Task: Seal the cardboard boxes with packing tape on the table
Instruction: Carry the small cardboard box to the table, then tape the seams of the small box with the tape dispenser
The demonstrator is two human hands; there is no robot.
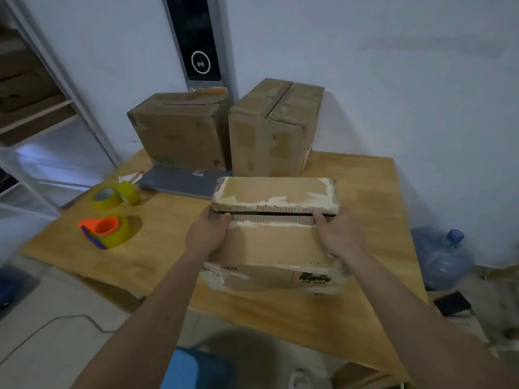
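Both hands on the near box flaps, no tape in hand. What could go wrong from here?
1. Both the left hand and right hand press the flaps of the near box; the seam gap is open, and reaching for the tape dispenser frees one end, so the flaps may spring apart.
2. Torn, peeled flap surfaces could make tape stick poorly.
3. The box sits near the table front edge; pressing might shift it toward the edge.

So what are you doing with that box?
A person is closing the nearest cardboard box on the wooden table. The left hand and right hand press its near flap down; a gap still shows at the seam. The tape dispenser lies untouched to the left.
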